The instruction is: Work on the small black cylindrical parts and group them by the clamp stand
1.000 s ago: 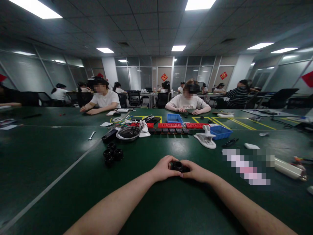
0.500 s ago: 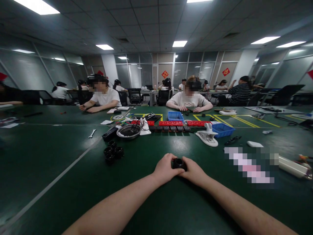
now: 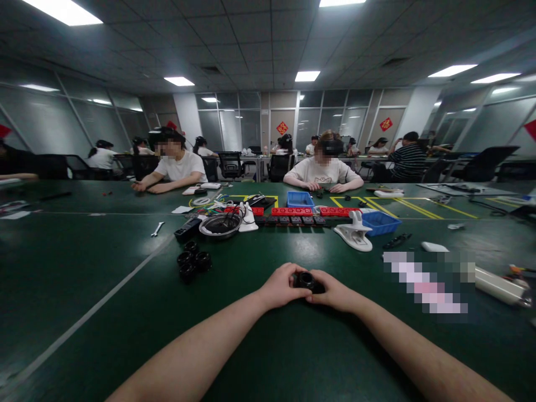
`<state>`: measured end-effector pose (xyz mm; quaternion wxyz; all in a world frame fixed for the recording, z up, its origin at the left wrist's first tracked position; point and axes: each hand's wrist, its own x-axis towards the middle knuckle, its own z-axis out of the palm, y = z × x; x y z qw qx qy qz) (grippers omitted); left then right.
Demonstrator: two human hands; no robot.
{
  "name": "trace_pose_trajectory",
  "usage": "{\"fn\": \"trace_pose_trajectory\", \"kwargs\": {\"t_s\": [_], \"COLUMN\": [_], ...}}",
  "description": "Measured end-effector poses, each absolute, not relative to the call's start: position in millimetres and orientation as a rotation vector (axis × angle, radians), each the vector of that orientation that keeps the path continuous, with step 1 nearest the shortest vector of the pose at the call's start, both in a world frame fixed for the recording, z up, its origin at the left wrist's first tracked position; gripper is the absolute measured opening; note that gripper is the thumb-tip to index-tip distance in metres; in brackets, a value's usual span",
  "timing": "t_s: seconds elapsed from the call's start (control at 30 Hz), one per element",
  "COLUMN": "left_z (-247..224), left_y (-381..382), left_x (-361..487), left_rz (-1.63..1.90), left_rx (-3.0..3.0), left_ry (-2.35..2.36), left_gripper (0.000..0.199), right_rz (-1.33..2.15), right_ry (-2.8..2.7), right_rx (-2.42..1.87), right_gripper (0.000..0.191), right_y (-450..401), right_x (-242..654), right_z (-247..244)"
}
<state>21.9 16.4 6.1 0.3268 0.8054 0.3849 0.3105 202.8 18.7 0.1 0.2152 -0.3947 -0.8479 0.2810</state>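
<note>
A round black part with a hole in its top (image 3: 306, 278) is held low over the green table (image 3: 251, 346), in front of me. My left hand (image 3: 281, 287) curls round its left side, thumb across the near side. From the right, my right hand (image 3: 333, 291) grips the same part, with thumb and fingers around it. The far fingers of both hands are partly hidden. Several similar black parts (image 3: 193, 261) stand in a cluster to the left.
Beyond the hands are a metal bowl (image 3: 221, 225), a white stand (image 3: 248, 218), red strips (image 3: 292, 211), blue trays (image 3: 380, 222) and a white clip-like base (image 3: 355, 237). A wrench (image 3: 157, 229) lies left. Two people sit across the table. A cream cylinder (image 3: 498, 285) lies right.
My right hand has shifted slightly and its fingers sit a little farther round the part. The black part has barely moved. The view has turned very slightly.
</note>
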Motion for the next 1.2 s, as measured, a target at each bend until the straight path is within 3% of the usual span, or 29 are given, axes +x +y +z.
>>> {"fn": "trace_pose_trajectory", "kwargs": {"t_s": [0.23, 0.37, 0.67, 0.8, 0.93, 1.07, 1.2], "left_z": [4.2, 6.5, -0.3, 1.6, 4.6, 3.2, 1.9], "left_y": [15.6, 14.3, 7.6, 8.0, 11.7, 15.5, 16.4], "left_x": [22.1, 22.2, 30.9, 29.6, 25.0, 22.6, 22.3], "left_rz": [0.811, 0.805, 0.935, 0.925, 0.870, 0.851, 0.840], "left_rx": [2.063, 2.039, 2.051, 2.058, 2.061, 2.076, 2.097], "left_ry": [0.968, 0.981, 1.248, 1.231, 1.078, 1.016, 0.987], "left_gripper": [0.043, 0.046, 0.041, 0.041, 0.040, 0.042, 0.043], "right_rz": [1.184, 1.208, 0.536, 0.445, 0.622, 1.023, 1.305], "right_ry": [-2.253, -2.232, -2.223, -2.235, -2.308, -2.313, -2.227], "right_rx": [-0.986, -0.987, -1.374, -1.407, -1.206, -1.047, -0.959], "right_gripper": [0.033, 0.032, 0.030, 0.040, 0.053, 0.038, 0.036], "right_y": [18.4, 16.9, 17.3, 13.4, 13.1, 16.0, 17.7], "right_x": [205.3, 204.0, 192.9, 188.6, 194.3, 204.0, 208.9], "right_z": [9.4, 10.8, -12.3, -11.3, -0.4, 11.4, 14.4]}}
